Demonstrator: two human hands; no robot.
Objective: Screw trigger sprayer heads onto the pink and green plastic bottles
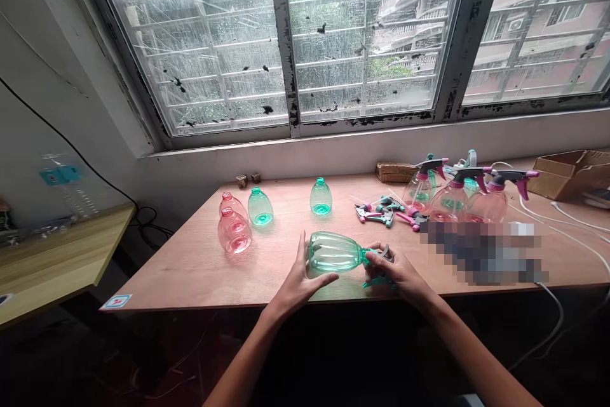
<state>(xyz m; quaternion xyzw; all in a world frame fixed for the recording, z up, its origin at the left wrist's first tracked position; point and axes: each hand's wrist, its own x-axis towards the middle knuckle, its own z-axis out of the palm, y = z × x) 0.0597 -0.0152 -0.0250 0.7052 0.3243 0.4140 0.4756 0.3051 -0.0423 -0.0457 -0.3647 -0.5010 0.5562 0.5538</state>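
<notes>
A big window [366, 32], a wide desk [181, 273], and two hands at a green bottle [335, 252].
The window fills the top, and the desk runs across the middle. At the right, three pink spray bottles [448, 204] stand up. In the center, the left hand [300, 280] is spread wide at the green bottle's bottom end; the right hand [393, 267] grips its neck, by a spray top [379, 281]. The bottle lies sideways. Left of center stand two pink bottles [234, 230] and one green bottle with no top [260, 206]. Loose spray tops [380, 218] lie right of center.
</notes>
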